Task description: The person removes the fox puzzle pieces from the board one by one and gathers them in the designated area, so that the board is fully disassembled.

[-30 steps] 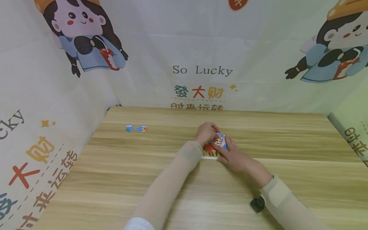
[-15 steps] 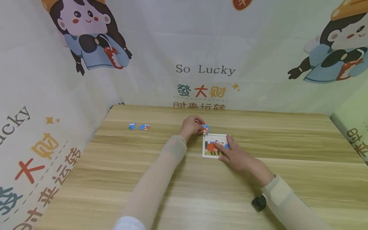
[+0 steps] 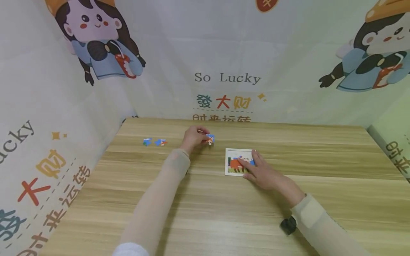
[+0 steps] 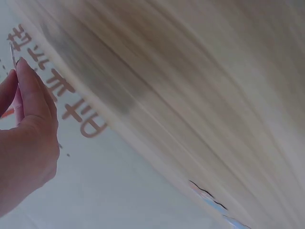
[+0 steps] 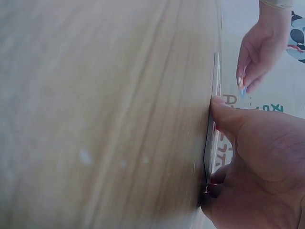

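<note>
My left hand point(image 3: 193, 138) pinches a small blue and orange jigsaw piece point(image 3: 210, 139) between thumb and fingertips, above the table left of the puzzle tray. In the left wrist view the piece point(image 4: 13, 55) shows edge-on at the fingertips. A white-rimmed puzzle tray point(image 3: 226, 166) lies flat, with a red, green and blue picture in its lower part and a bare white upper part. My right hand point(image 3: 264, 174) rests on its right side, one finger stretched across the picture. In the right wrist view this hand point(image 5: 267, 157) touches the tray's edge point(image 5: 209, 138).
Two loose jigsaw pieces, one blue and green point(image 3: 147, 142) and one blue and orange point(image 3: 161, 142), lie at the table's back left. The wooden table point(image 3: 205, 213) ends at a printed cloth backdrop point(image 3: 173, 71). A black wrist device point(image 3: 288, 225) hangs by the right forearm.
My left hand has lifted the blue and orange jigsaw piece out of the tray and carried it left and back. The tray's upper part is now uncovered. My right hand stays on the tray.
</note>
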`<state>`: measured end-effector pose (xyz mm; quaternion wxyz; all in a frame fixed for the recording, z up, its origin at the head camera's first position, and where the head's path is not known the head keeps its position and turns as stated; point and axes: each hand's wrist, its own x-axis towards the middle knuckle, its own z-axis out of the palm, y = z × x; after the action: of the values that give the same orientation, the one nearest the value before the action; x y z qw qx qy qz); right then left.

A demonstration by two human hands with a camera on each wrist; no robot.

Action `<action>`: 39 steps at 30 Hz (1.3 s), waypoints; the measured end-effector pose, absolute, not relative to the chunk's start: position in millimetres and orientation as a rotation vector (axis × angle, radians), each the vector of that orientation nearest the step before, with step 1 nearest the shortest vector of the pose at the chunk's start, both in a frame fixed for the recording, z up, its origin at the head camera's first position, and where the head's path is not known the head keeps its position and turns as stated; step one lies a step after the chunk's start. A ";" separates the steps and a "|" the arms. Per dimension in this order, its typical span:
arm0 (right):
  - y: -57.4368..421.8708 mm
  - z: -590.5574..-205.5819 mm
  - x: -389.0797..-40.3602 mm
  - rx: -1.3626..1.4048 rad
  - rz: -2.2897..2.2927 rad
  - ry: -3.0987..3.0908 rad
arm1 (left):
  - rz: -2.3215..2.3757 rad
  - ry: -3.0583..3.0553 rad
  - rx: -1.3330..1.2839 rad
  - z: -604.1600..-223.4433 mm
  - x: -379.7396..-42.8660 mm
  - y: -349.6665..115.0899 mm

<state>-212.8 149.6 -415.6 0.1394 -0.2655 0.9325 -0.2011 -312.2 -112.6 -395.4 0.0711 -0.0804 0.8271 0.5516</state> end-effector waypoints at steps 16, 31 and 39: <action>151.5 -417.1 -212.3 -0.734 -0.571 2.680 | 1.687 2.489 -0.359 -404.6 -314.8 -186.7; 152.3 -418.5 -213.8 -0.738 -0.586 2.680 | 1.644 2.495 -0.458 -409.6 -312.3 -228.0; 153.1 -418.6 -214.7 -0.739 -0.594 2.679 | 1.517 2.583 -0.437 -397.8 -307.8 -235.1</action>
<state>-214.7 153.1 -418.6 0.1494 -0.2571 0.9321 -0.2066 -307.8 -235.1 -397.8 0.0572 -0.1440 0.8518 0.5004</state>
